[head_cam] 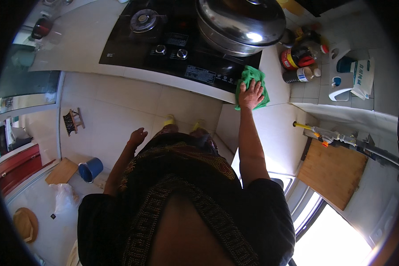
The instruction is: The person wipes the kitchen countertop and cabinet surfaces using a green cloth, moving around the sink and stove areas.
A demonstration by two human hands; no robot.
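My right hand [251, 95] lies with its fingers spread on a crumpled green cloth [253, 74], pressing it at the right front corner of the black glass gas hob [129, 50] and the pale countertop beside it. A large lidded stainless steel pot [242, 26] stands on the hob's right side, just beyond the cloth. The left burner [143, 20] is uncovered, and two control knobs show near the hob's front. My left hand [139, 136] hangs at my side over the tiled floor, holding nothing that shows, its fingers partly curled.
Sauce bottles [297, 74] stand by the wall right of the hob. A wooden cutting board [332, 171] leans near a gas pipe with a yellow section [302, 125]. A small stool [73, 121], a blue bucket [90, 169] and a plastic bag [64, 198] are at the left.
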